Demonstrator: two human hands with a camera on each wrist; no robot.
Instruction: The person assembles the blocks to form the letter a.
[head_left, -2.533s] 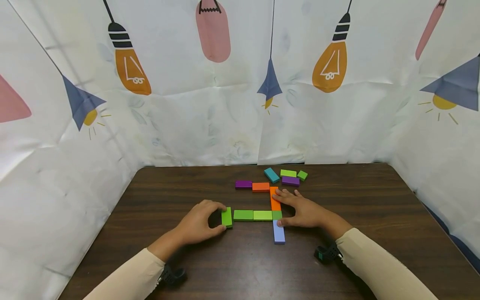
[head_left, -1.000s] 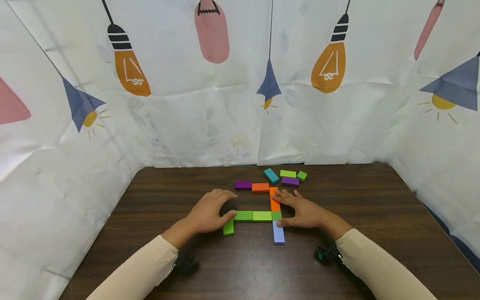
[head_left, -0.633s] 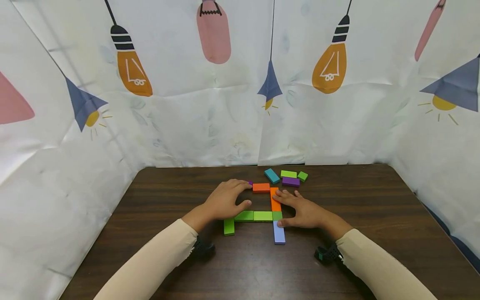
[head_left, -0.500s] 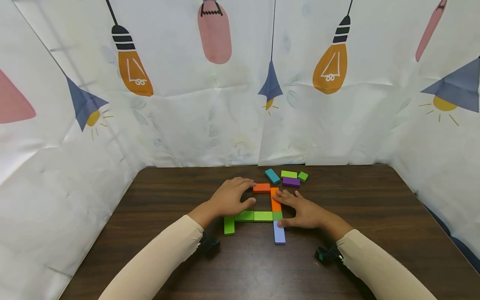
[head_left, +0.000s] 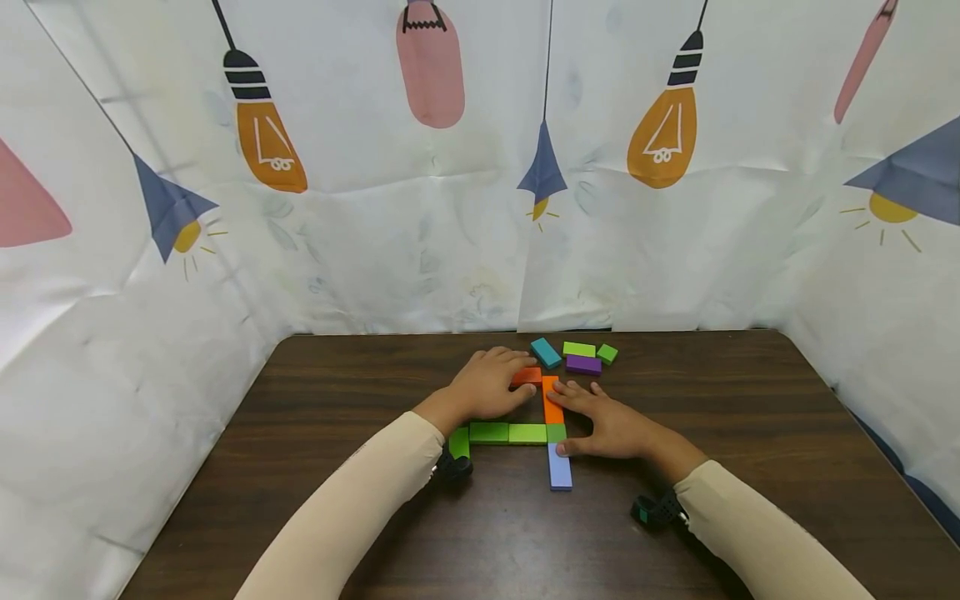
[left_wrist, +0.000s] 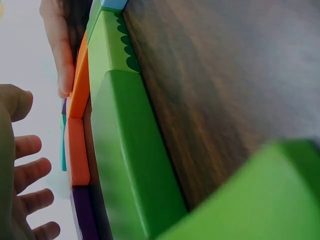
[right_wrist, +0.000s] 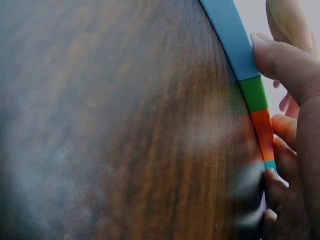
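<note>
My left hand [head_left: 491,385] is spread over the left part of a red-orange block [head_left: 527,376]; its fingers are apart and hold nothing. It hides a dark purple block [left_wrist: 84,212] from the head view. My right hand [head_left: 611,423] rests with its thumb on a lavender-blue block [head_left: 559,468] and its extended fingers on an orange block [head_left: 552,400]. A small green block [head_left: 556,433] sits between those two. Leftward from it run a light green block [head_left: 527,433] and a green block [head_left: 489,432]. Another green block [head_left: 460,444], set crosswise, ends the row, partly behind my left wrist.
Behind the hands lie a teal block [head_left: 546,353], a lime block [head_left: 579,349], a purple block [head_left: 583,364] and a small green cube [head_left: 607,354]. The dark wooden table [head_left: 600,542] ends at a printed white curtain [head_left: 450,250].
My left hand has let go of the crosswise green block, now against the row's left end, and moved right and farther back over the purple and red-orange blocks. My right hand has stayed put.
</note>
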